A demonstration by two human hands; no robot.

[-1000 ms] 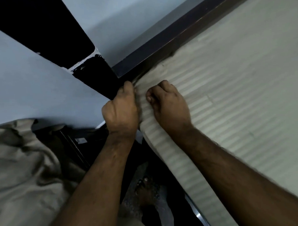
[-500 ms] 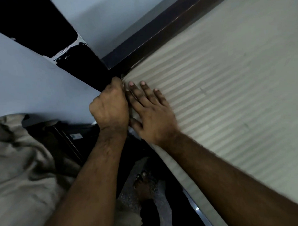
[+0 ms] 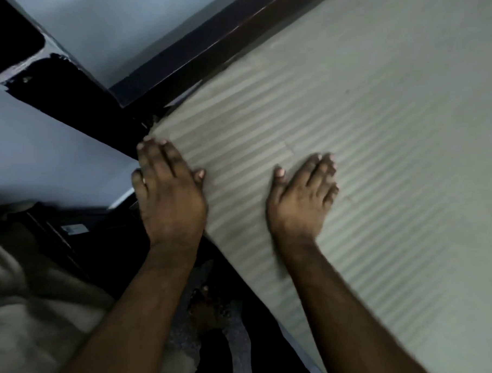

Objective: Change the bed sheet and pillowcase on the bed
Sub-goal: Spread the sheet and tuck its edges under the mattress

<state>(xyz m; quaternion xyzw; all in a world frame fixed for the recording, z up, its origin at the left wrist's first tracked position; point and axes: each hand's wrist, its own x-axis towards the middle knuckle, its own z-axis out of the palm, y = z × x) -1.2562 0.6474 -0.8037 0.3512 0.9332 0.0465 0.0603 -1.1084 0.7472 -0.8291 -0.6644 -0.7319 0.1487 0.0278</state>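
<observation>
A beige striped bed sheet (image 3: 363, 119) covers the mattress and fills the right side of the view. My left hand (image 3: 169, 195) lies flat with straight fingers on the sheet's near-left corner, at the mattress edge. My right hand (image 3: 301, 198) rests flat on the sheet a little further right, fingers straight and together. Neither hand holds anything. The sheet looks smooth around both hands.
A dark wooden headboard (image 3: 205, 47) runs along the far edge of the bed, against a pale wall (image 3: 119, 31). A crumpled beige cloth (image 3: 33, 308) lies low at the left. A bare foot (image 3: 208, 309) stands on the floor in the narrow gap beside the bed.
My left hand has let go of the sheet corner and opened flat. My right hand has slid to the right across the sheet, away from the corner.
</observation>
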